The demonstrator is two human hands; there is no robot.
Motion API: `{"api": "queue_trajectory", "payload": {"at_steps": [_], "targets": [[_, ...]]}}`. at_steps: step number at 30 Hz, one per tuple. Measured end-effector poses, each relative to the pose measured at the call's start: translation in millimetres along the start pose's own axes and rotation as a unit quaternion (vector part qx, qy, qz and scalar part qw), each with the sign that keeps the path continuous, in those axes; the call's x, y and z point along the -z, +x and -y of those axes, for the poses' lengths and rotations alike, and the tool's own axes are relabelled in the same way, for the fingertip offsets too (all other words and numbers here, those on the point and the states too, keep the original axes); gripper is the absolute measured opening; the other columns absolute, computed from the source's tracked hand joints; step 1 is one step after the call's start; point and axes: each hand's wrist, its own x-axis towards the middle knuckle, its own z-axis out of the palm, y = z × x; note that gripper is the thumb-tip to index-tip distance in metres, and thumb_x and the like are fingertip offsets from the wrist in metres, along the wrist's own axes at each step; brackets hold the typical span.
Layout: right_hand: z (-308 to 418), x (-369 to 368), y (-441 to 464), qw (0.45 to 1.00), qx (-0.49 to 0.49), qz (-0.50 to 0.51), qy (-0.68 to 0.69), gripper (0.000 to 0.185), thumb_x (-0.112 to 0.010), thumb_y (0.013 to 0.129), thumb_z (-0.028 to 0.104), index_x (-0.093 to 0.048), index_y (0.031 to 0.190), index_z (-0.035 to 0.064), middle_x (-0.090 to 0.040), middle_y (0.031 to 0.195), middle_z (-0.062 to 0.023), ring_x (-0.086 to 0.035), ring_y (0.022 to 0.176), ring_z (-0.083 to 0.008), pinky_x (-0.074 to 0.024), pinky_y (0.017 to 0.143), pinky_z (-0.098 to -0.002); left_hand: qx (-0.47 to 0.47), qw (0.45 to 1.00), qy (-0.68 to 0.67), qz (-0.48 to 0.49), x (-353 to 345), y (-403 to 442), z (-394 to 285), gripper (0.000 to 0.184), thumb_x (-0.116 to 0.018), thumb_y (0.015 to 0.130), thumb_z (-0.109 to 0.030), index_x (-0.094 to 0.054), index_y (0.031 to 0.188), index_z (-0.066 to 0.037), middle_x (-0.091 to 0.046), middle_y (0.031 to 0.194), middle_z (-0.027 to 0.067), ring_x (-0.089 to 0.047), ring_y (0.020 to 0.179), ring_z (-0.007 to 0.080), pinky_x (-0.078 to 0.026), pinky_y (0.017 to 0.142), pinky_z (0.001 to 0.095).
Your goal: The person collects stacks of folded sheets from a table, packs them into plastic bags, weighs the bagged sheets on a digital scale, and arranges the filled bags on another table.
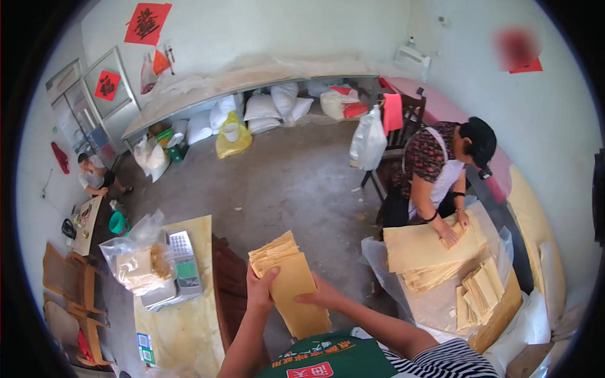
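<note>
A thick stack of thin tan folded sheets point(293, 293) is held up in front of my green apron. My left hand point(259, 286) grips its left edge, thumb lying across the front. On the other side, my right hand point(320, 293) is closed around the right edge, with some fingers hidden behind the stack. The upper end looks uneven, with several layers showing. To the left, a clear plastic bag point(129, 268) containing similar sheets rests on a digital scale point(184, 268).
The scale stands on a pale table point(200, 315). At right, a co-worker point(435, 164) handles large tan sheets point(416, 249) on another table, beside narrow folded stacks point(480, 295). White sacks point(261, 108) lie below the long back bench point(183, 94). Wooden chairs point(69, 277) stand far left.
</note>
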Motion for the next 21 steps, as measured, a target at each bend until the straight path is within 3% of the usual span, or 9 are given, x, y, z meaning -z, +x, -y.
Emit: {"api": "queue_trajectory", "payload": {"at_steps": [5,7,12,16,21], "targets": [[15.5,-51.4,52.2,0.992,-0.085,0.08,0.05,0.06,-0.073,0.081,0.028,-0.045,0.128,0.0028,-0.059,0.114,-0.0077,-0.057,0.102,-0.0153,-0.0465,0.089,-0.0323,-0.078,0.991,-0.022,-0.109,70.2,-2.5,-17.4,0.049,-0.064,0.082,-0.002,-0.046,0.128,-0.005,-0.06,0.12,0.0088,-0.059,0.109,0.0232,-0.048,0.096,0.0379],[26.2,-54.6,70.8,0.994,-0.07,0.072,0.034,0.054,-0.074,0.079,0.036,-0.055,0.114,-0.0002,-0.064,0.101,-0.0098,-0.062,0.09,-0.0152,-0.0497,0.078,-0.0306,-0.084,0.985,-0.047,-0.144,79.7,3.9,-22.5,0.049,-0.064,0.083,-0.003,-0.046,0.128,-0.006,-0.059,0.121,0.0087,-0.059,0.109,0.0232,-0.048,0.096,0.0376],[25.2,-51.7,124.2,0.989,-0.07,0.121,0.054,0.05,-0.071,0.081,0.039,-0.059,0.107,-0.0018,-0.065,0.097,-0.0098,-0.062,0.085,-0.0144,-0.0499,0.076,-0.0307,-0.084,0.97,-0.073,-0.214,94.7,29.5,-22.7,0.053,-0.064,0.085,-0.006,-0.042,0.133,-0.008,-0.055,0.126,0.01,-0.056,0.114,0.0253,-0.047,0.097,0.0403],[46.7,-29.4,167.7,0.987,-0.078,0.117,0.072,0.052,-0.069,0.081,0.04,-0.059,0.108,-0.0029,-0.065,0.098,-0.0106,-0.062,0.085,-0.0147,-0.05,0.075,-0.0307,-0.048,0.982,0.022,-0.182,78.5,56.8,-14.5,0.05,-0.065,0.086,-0.011,-0.044,0.131,-0.008,-0.057,0.123,0.0093,-0.058,0.11,0.0242,-0.049,0.094,0.0384],[64.6,7.0,210.0,0.988,-0.091,0.057,0.107,0.056,-0.067,0.082,0.043,-0.058,0.11,-0.0042,-0.064,0.099,-0.0118,-0.061,0.085,-0.0158,-0.0501,0.074,-0.0314,-0.009,0.99,0.002,-0.142,51.5,106.2,9.2,0.05,-0.067,0.085,-0.013,-0.047,0.13,-0.005,-0.059,0.12,0.0091,-0.059,0.108,0.0244,-0.049,0.093,0.0374]]}}
